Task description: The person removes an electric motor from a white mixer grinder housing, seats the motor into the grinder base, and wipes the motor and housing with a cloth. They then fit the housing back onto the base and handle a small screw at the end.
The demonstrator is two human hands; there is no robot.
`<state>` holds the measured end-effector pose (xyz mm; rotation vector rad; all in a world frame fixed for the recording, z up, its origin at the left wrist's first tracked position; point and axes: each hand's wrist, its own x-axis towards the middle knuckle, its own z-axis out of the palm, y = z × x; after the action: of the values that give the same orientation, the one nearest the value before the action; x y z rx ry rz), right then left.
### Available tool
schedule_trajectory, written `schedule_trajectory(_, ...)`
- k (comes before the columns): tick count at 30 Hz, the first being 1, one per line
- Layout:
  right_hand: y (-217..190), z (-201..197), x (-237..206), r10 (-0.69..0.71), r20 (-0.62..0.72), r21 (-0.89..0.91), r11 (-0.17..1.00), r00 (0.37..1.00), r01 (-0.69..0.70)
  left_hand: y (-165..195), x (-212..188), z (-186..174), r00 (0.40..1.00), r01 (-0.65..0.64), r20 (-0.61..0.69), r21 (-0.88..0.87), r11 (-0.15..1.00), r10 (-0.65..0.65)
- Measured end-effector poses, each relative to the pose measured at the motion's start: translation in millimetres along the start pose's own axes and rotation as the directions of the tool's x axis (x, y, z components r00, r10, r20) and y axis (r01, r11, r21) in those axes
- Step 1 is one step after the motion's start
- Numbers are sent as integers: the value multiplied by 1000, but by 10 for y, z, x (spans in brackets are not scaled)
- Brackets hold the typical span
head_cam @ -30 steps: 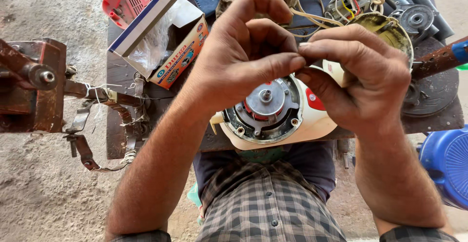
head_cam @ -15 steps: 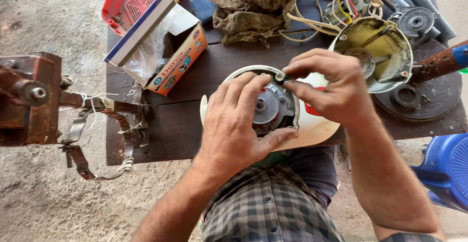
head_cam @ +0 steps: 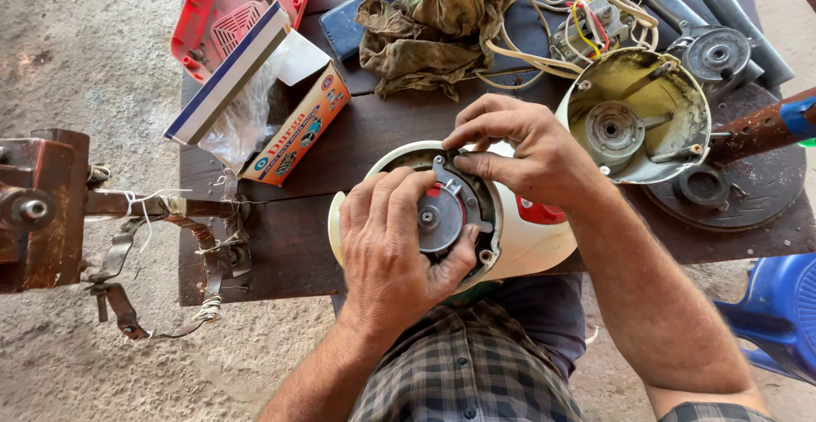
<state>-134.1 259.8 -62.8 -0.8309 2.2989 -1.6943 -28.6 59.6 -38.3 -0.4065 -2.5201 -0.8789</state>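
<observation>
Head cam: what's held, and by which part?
Left hand grips the white appliance base at its open motor end; right hand fingertips pinch its upper rim.

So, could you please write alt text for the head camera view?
A person's left hand and right hand grip a metal motor inside a white appliance housing on a dark wooden table, with a rag, wires and an orange box behind.
</observation>
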Motion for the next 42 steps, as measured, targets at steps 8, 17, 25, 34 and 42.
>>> schedule_trajectory(8,126,-135,169,-57,80,22,998,995,55,-28,83,36,999,-14,-33,-28,1000,13)
schedule_trajectory(17,186,-148,265,-176,138,27,984,975,174,-43,109,44,999,7,-45,-66,998,-10)
schedule_trajectory(25,114,-182,350,-241,191,-168,947,952,273,-60,130,64,999,12,-37,-72,997,-15)
schedule_trajectory(34,60,-202,325,-343,220,-346,848,913,402,-78,176,83,999,12,-34,-61,998,-14)
schedule_trajectory(42,74,-226,386,-384,220,-329,836,896,439,-100,211,94,999,20,-34,-80,997,-23)
